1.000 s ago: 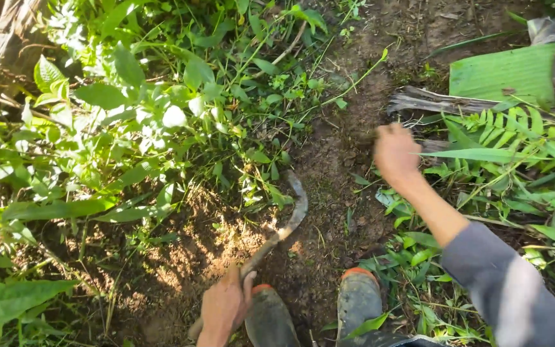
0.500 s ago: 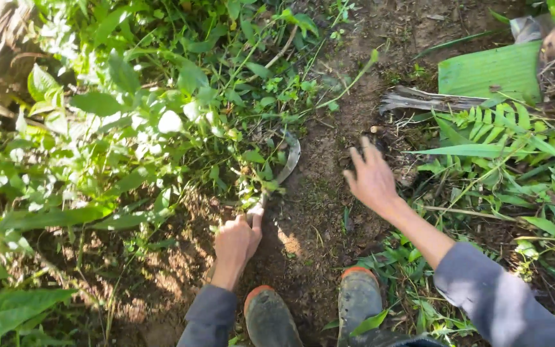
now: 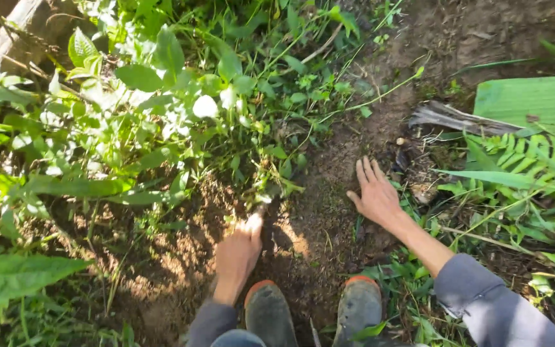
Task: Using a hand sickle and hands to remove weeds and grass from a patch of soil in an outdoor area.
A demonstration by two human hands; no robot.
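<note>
since half a second ago our left hand (image 3: 237,252) has pushed forward, fist clamped on the sickle handle (image 3: 256,222), blade hidden under the weeds (image 3: 252,160); our right hand (image 3: 374,193) has dropped flat, fingers apart, onto bare soil (image 3: 319,212) beyond our boots (image 3: 271,315); farther right lies a green banana leaf (image 3: 528,99), no labels anywhere

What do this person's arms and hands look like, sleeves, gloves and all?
Both hands are bare: no gloves, rings or watch visible on the left hand or the right hand. Each arm wears a grey long sleeve. The right sleeve is pushed up, leaving the forearm bare; the left sleeve reaches to about the wrist. No markings show on the fabric.
</note>
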